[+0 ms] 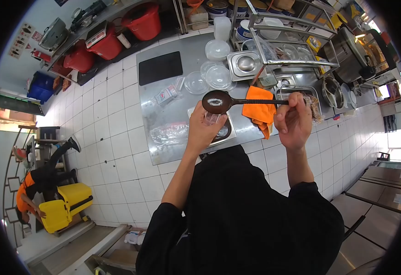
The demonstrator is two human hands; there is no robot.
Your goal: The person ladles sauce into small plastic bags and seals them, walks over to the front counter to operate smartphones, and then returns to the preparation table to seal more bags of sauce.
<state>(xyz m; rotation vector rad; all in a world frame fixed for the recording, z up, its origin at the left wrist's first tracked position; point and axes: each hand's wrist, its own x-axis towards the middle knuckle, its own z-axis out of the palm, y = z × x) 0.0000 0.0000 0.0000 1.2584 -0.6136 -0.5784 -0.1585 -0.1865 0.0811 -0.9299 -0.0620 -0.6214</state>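
My right hand (296, 120) is closed on the handle of a black ladle (217, 101), whose bowl holds a dark, shiny liquid. Below the bowl, my left hand (203, 129) has its fingers wrapped round a small clear plastic cup (211, 118). The ladle bowl hides part of the cup and the left fingertips. A metal tray (230, 133) with dark contents lies beneath the left hand, mostly covered by it. An orange cloth (258, 110) rests on the steel table (164, 155) between my two hands.
Clear round lids (218, 75), a black slab (160, 68) and plastic bags (169, 133) lie on the table. A metal rack (297, 63) rises at its back right. At far left a person in orange (26, 192) bends by a yellow bin (79, 196).
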